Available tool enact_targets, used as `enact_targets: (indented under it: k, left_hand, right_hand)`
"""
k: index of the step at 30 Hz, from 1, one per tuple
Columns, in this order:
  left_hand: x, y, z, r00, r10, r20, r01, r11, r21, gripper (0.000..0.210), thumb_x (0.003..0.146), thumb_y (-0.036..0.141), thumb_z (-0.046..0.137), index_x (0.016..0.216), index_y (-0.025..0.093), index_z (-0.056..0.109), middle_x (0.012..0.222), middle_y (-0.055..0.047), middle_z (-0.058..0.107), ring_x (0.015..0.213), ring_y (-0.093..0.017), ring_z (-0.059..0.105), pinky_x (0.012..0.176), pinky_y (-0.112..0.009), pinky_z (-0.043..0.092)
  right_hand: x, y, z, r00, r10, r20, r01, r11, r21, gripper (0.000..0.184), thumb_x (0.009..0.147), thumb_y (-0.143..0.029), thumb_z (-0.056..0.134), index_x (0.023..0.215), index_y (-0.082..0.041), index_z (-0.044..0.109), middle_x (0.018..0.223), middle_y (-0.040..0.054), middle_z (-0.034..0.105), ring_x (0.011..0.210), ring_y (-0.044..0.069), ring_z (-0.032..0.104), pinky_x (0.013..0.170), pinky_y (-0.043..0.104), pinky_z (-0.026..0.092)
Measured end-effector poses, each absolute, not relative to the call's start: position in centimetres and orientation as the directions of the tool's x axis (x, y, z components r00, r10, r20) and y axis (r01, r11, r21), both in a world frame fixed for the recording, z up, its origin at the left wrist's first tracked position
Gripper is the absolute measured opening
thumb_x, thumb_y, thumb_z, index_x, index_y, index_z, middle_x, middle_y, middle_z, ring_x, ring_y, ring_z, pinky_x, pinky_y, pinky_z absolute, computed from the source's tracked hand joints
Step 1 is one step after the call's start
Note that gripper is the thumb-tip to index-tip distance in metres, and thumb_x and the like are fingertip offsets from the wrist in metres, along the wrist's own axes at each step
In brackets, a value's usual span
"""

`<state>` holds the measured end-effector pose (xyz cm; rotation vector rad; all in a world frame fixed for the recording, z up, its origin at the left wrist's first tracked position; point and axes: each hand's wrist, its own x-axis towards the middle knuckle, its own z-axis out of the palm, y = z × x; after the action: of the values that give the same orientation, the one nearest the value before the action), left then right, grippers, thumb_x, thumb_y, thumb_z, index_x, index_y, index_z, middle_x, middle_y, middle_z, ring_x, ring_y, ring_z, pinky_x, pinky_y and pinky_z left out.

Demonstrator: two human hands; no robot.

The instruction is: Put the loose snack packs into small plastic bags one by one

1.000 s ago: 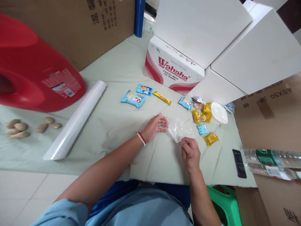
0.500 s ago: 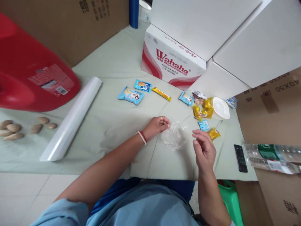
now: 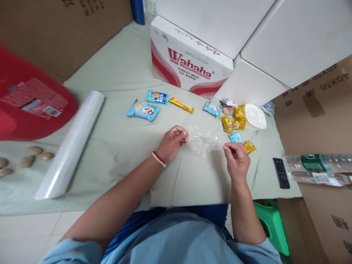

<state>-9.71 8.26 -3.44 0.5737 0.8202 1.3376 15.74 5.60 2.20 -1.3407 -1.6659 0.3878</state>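
Observation:
A thin clear plastic bag [image 3: 202,143] stretches between my two hands above the table. My left hand [image 3: 173,142], with a ring and a beaded bracelet, pinches its left end. At the opposite end my right hand [image 3: 237,159] grips the film between thumb and fingertips. Beyond the bag lie two blue snack packets [image 3: 143,110] and a yellow stick packet [image 3: 180,105]. Past my right hand are another blue packet [image 3: 212,108], several yellow wrapped snacks [image 3: 238,123], a small blue packet [image 3: 235,138] and a white bowl [image 3: 255,116].
A Wahaha carton [image 3: 189,62] stands at the back against white boxes [image 3: 264,44]. On the left are a roll of plastic film [image 3: 72,145], a red jug [image 3: 33,99] and several brown stones [image 3: 27,160]. A black remote [image 3: 281,173] and plastic bottles [image 3: 316,162] lie at the right.
My right hand has closed on the bag's right end, where before it was apart from it. The crumpled bag is now drawn out sideways. The view has shifted slightly.

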Motion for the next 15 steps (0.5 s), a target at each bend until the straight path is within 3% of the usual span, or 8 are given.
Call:
enact_targets:
  k: [4, 9, 12, 15]
  left_hand:
    - [-10.3, 8.7, -3.6, -0.006, 0.978, -0.209, -0.692, 0.147, 0.706, 0.053, 0.065, 0.047, 0.098, 0.086, 0.02, 0.059, 0.092, -0.001, 0.071, 0.08, -0.012, 0.066, 0.072, -0.024, 0.058]
    - [-10.9, 9.2, -3.9, -0.022, 0.977, -0.211, -0.731, 0.128, 0.67, 0.051, 0.064, 0.04, 0.099, 0.085, 0.021, 0.057, 0.094, 0.0, 0.071, 0.079, -0.012, 0.064, 0.074, -0.028, 0.062]
    - [-10.8, 9.2, -4.0, -0.005, 0.978, -0.211, -0.708, 0.145, 0.691, 0.049, 0.064, 0.04, 0.099, 0.083, 0.02, 0.059, 0.091, 0.0, 0.069, 0.076, -0.012, 0.064, 0.072, -0.028, 0.062]
    - [-10.6, 9.0, -3.9, 0.019, 0.976, -0.216, -0.671, 0.173, 0.722, 0.05, 0.064, 0.043, 0.099, 0.084, 0.02, 0.059, 0.089, 0.0, 0.07, 0.073, -0.012, 0.064, 0.067, -0.026, 0.061]
  right_hand:
    - [18.2, 3.8, 0.3, 0.351, 0.9, 0.258, 0.312, 0.148, -0.939, 0.023, 0.085, -0.041, 0.082, 0.095, -0.021, 0.075, 0.083, -0.0002, 0.065, 0.064, 0.011, 0.055, 0.061, 0.026, 0.046]
    - [19.8, 2.6, -2.0, 0.44, 0.897, -0.049, 0.048, -0.078, -0.996, 0.035, 0.071, -0.043, 0.089, 0.09, -0.019, 0.071, 0.072, -0.0034, 0.06, 0.057, 0.009, 0.045, 0.052, 0.023, 0.037]
    - [21.2, 2.2, -2.4, 0.406, 0.903, -0.143, 0.116, -0.206, -0.972, 0.038, 0.07, -0.046, 0.088, 0.09, -0.018, 0.071, 0.073, -0.0023, 0.06, 0.059, 0.01, 0.045, 0.053, 0.024, 0.039]
    - [22.1, 2.1, -1.3, 0.443, 0.891, 0.098, 0.383, -0.089, -0.92, 0.034, 0.082, -0.045, 0.079, 0.103, -0.019, 0.072, 0.091, 0.0027, 0.066, 0.073, 0.014, 0.056, 0.067, 0.029, 0.05]
